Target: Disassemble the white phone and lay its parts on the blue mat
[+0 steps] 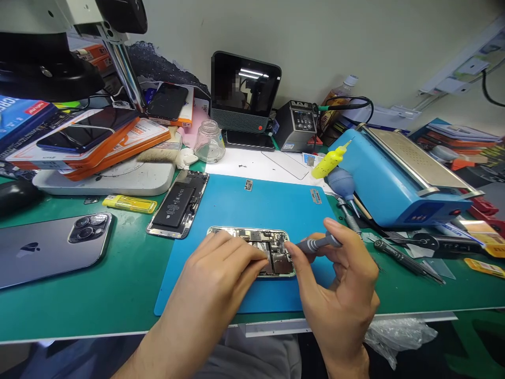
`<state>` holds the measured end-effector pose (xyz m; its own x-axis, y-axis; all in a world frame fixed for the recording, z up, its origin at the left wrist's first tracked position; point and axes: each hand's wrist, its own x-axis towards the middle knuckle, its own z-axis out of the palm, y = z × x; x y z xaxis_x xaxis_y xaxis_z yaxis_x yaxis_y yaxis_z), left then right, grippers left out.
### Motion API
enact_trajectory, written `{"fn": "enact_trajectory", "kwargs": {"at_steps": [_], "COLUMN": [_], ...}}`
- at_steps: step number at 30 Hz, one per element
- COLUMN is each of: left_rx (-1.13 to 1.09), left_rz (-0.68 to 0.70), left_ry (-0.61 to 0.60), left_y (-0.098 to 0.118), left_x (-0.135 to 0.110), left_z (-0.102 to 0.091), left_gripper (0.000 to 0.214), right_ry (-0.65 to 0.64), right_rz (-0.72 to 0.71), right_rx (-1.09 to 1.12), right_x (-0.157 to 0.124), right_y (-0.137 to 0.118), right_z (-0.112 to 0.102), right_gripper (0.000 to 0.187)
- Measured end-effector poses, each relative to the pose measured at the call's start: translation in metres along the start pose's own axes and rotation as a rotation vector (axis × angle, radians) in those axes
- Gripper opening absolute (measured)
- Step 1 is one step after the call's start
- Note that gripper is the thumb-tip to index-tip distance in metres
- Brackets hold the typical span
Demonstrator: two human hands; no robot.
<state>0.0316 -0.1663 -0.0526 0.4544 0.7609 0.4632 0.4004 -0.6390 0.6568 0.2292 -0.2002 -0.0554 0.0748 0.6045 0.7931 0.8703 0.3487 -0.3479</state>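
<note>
Blue mat [236,210] at six o'clock carries the opened phone [252,237]. My left hand [221,268] presses it flat, and my right hand [339,279] pinches a screwdriver [315,243], tip seemingly touching its insides. One slip could gouge them.

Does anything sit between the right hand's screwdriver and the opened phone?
Nothing visible. The screwdriver in the right hand points straight at the opened phone; the left hand rests on the phone beside the tip, not across it.
</note>
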Motion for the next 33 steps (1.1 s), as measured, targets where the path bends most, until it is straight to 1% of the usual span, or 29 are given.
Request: {"fn": "enact_trajectory", "kwargs": {"at_steps": [2, 3, 5, 6, 10, 14, 16, 18, 19, 22, 24, 30, 33], "left_rx": [-0.001, -0.002, -0.001, 0.000, 0.001, 0.003, 0.008, 0.009, 0.007, 0.002, 0.004, 0.002, 0.003], "left_rz": [0.000, -0.005, -0.018, -0.024, -0.018, -0.017, -0.019, -0.014, -0.009, -0.004, -0.001, 0.015, 0.020], "left_ry": [-0.001, -0.002, -0.006, -0.007, -0.022, -0.041, -0.054, -0.061, -0.060, -0.044, -0.040, -0.047, -0.065], "left_y": [0.000, 0.000, 0.000, 0.001, 0.002, 0.002, 0.002, 0.001, 0.001, 0.000, -0.001, -0.002, -0.002], "left_x": [0.000, 0.000, 0.001, 0.001, 0.000, 0.000, 0.000, 0.000, 0.000, 0.000, 0.000, -0.001, -0.002], "left_z": [0.000, 0.000, 0.000, 0.000, -0.002, -0.002, -0.001, -0.001, -0.001, 0.000, 0.000, 0.000, 0.001], "left_gripper": [0.009, 0.010, 0.012, 0.012, 0.010, 0.013, 0.014, 0.014, 0.013, 0.013, 0.013, 0.011, 0.013], "right_ry": [-0.019, -0.034, -0.070, -0.081, -0.074, -0.048, -0.021, -0.016, -0.007, 0.043, 0.058, -0.070, -0.083], "right_rz": [-0.033, -0.034, -0.013, 0.003, 0.022, 0.043, 0.041, 0.078, 0.118, 0.259, 0.293, 0.242, 0.217], "right_rx": [-0.014, -0.005, 0.033, 0.055, 0.061, 0.106, 0.094, 0.086, 0.106, 0.265, 0.366, 0.553, 0.586], "right_x": [0.003, 0.004, 0.006, 0.006, 0.009, 0.006, 0.004, 0.002, 0.002, 0.002, 0.003, 0.004, 0.003], "right_y": [0.001, 0.001, 0.001, 0.001, 0.001, 0.000, 0.001, 0.000, -0.001, -0.004, -0.006, -0.007, -0.007], "right_z": [0.000, -0.001, -0.001, -0.002, -0.002, -0.002, -0.001, 0.000, 0.001, 0.000, -0.002, -0.008, -0.010], "right_gripper": [0.083, 0.077, 0.066, 0.063, 0.066, 0.063, 0.067, 0.075, 0.075, 0.067, 0.064, 0.062, 0.063]}}
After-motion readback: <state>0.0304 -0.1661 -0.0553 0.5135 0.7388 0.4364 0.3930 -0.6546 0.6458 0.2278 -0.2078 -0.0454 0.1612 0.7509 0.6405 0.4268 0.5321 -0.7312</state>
